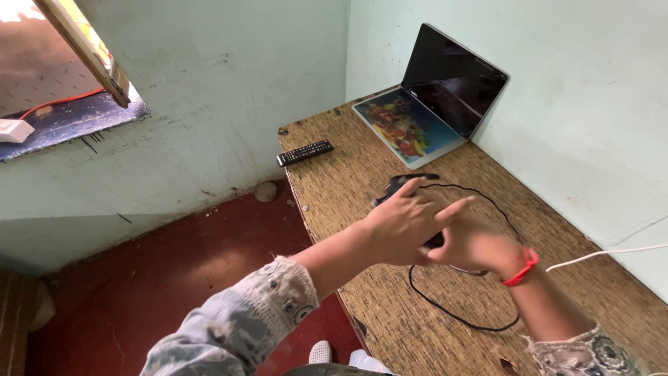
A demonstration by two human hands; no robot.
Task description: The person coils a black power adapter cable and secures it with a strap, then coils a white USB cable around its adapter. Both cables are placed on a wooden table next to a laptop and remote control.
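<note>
Where the two hands meet over the middle of the surface [390, 306], a small black device [400, 186] with a black cable [456, 317] lies under them. Left hand [400, 226]: fingers spread and extended, palm down, blurred; it crosses over the right hand and covers part of the device. Cannot tell whether it grips anything. Right hand [473, 245]: below and just behind the left, fingers curled toward a dark part of the device that shows between the two hands; grasp not clear, too blurred to tell. Red band [523, 268] on the right wrist. Both sleeves pale, patterned, lace-like at the cuff.

No containers in view.

Cable runs from the device in a wide loop toward the near edge of the surface, then back up toward the far side. White cable [612, 253] comes in from the right edge, along the wall, apart from the black loop.

Open laptop [435, 111] at the far corner against the wall, screen dark, keyboard area covered with a colourful picture. Black remote control [305, 152] at the far left edge, well apart from the hands.

Surface: rectangular, woven or speckled brown-yellow finish, worn at the near edge. Floor [174, 278] dark red, smooth. Walls pale green, scuffed. Window opening [56, 104] upper left, wooden frame tilted.
</note>
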